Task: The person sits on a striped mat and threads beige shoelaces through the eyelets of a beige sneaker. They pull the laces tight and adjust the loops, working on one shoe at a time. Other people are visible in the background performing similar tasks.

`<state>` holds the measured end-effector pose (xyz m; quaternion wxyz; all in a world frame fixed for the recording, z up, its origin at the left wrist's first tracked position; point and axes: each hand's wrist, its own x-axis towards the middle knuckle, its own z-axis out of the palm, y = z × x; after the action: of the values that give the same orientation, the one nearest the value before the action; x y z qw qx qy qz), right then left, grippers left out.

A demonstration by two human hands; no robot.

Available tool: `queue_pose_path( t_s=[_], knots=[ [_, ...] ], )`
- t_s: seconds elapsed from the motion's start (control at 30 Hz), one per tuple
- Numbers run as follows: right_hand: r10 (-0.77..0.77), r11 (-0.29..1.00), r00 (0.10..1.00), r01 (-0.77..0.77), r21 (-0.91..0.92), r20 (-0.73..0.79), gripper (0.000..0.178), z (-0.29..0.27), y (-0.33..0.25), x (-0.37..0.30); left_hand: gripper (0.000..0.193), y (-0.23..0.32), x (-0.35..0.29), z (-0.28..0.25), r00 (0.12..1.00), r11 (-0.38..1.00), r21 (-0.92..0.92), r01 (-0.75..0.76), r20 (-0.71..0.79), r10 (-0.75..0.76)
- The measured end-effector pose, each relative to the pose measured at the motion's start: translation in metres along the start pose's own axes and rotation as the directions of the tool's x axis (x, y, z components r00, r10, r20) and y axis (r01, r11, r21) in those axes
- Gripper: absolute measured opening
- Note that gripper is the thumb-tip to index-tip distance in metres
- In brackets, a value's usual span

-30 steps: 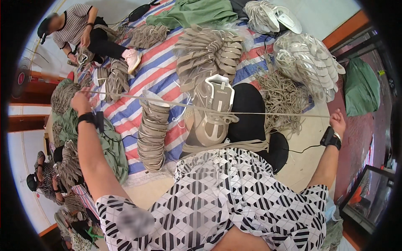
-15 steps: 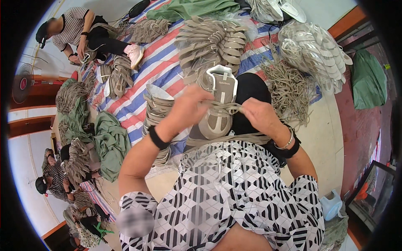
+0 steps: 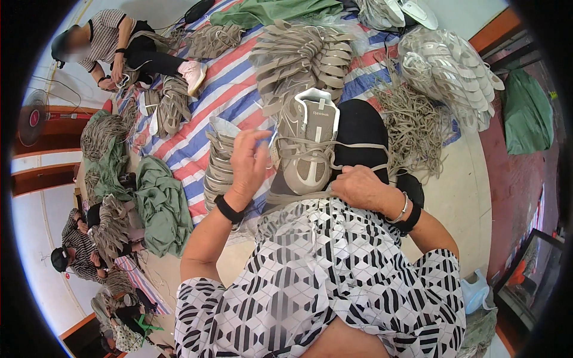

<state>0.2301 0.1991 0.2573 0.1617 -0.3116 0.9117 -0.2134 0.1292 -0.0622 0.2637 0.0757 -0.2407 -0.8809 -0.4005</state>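
Observation:
A taupe and grey sneaker (image 3: 308, 140) with a white collar lining rests upright across my lap, toe toward me. Its flat shoelace (image 3: 364, 145) comes off the front of the shoe, loops over my black-clad knee (image 3: 361, 128) and runs back to my right hand. My right hand (image 3: 362, 186) is closed low beside the toe, fingers pinched on the lace. Left of the shoe, my left hand (image 3: 248, 161) is raised with fingers apart, slightly blurred, and nothing shows in it. More strands of lace (image 3: 292, 198) lie across my lap below the toe.
Stacked shoe uppers (image 3: 219, 164) stand at my left; a larger fanned pile (image 3: 298, 59) lies ahead on the striped sheet (image 3: 230, 83). A heap of loose laces (image 3: 412, 122) and bagged shoe parts (image 3: 447, 71) are to the right. A co-worker (image 3: 113, 45) sits at far left.
My left hand has left the laces at the shoe's front, moving left and opening. My right hand has come down toward my lap, drawing a lace loop out over my knee.

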Motion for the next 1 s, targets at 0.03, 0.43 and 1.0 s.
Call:
queue_pose_path(
  t_s=[0.03, 0.43, 1.0],
  knots=[
    [-0.002, 1.000, 1.000, 0.002, 0.009, -0.010, 0.012, 0.001, -0.001, -0.001, 0.023, 0.011, 0.005, 0.001, 0.982, 0.983, 0.020, -0.183, 0.045, 0.182],
    [0.507, 0.697, 0.755, -0.073, 0.714, -0.417, 0.021, -0.028, 0.031, 0.007, 0.014, 0.039, 0.039, 0.016, 0.781, 0.785, 0.349, -0.513, 0.569, 0.257],
    [0.508, 0.456, 0.856, -0.172, 0.873, -0.096, 0.014, -0.027, 0.109, -0.007, 0.030, 0.000, 0.032, 0.072, 0.994, 0.986, -0.131, -0.106, -0.003, 0.106]
  ],
)
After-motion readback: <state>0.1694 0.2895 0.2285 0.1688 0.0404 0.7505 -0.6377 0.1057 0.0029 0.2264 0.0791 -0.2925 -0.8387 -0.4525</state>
